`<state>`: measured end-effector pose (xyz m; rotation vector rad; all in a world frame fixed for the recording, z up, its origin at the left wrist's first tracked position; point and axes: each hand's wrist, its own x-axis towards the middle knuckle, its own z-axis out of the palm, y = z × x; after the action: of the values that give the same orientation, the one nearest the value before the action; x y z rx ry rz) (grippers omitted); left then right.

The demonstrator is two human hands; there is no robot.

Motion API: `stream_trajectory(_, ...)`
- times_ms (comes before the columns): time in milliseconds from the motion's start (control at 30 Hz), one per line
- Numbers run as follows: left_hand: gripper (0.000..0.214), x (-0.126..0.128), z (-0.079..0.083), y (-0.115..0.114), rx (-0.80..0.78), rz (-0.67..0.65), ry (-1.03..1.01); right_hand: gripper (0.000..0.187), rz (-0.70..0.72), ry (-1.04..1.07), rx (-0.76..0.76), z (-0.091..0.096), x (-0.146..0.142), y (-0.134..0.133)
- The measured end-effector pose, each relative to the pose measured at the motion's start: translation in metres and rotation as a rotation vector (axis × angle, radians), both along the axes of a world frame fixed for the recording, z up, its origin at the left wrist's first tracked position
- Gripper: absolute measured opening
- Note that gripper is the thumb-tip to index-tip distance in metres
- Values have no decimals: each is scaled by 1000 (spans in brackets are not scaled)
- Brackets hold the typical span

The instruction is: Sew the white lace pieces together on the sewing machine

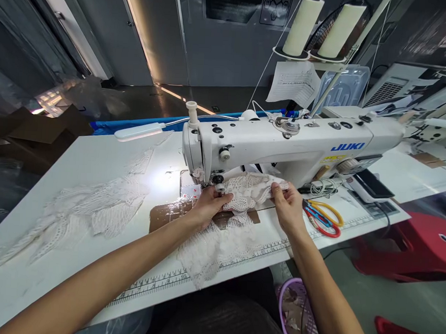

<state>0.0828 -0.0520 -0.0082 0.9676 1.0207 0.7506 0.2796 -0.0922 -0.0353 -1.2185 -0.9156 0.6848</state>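
A piece of white lace fabric (246, 187) stretches between my two hands under the arm of the white sewing machine (261, 144). My left hand (209, 206) pinches its left end close to the needle area, thumb on top. At the other end my right hand (288, 204) grips the edge between thumb and fingers. Part of the lace hangs down over the table's front edge and its printed ruler. The needle and presser foot are mostly hidden behind the machine head and my left hand. More white lace (91, 205) lies spread on the table to the left.
Scissors with red and yellow handles (326, 218) lie right of my right hand, near a black-topped device (370, 185). A small lamp (139, 132) lights the table left of the needle. Thread cones (303, 25) stand behind. Below are a purple basket (283, 292) and a red stool (422, 244).
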Motion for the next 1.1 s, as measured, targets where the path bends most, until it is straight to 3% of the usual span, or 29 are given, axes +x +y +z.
stream_trajectory(367,18,3,2,-3,-18,41,-53,37,-128,162,108,21,18,9)
stream_trajectory(533,20,3,3,-2,-18,80,-65,32,-195,225,279,32,23,6)
stream_trajectory(733,19,4,-2,-1,-9,116,-104,22,-374,253,460,46,37,-6)
stream_trajectory(900,12,0,2,-2,18,29,-6,9,-283,207,443,55,33,-24)
stream_trajectory(1100,32,-23,5,-12,205,-9,141,8,-200,175,379,60,13,-44)
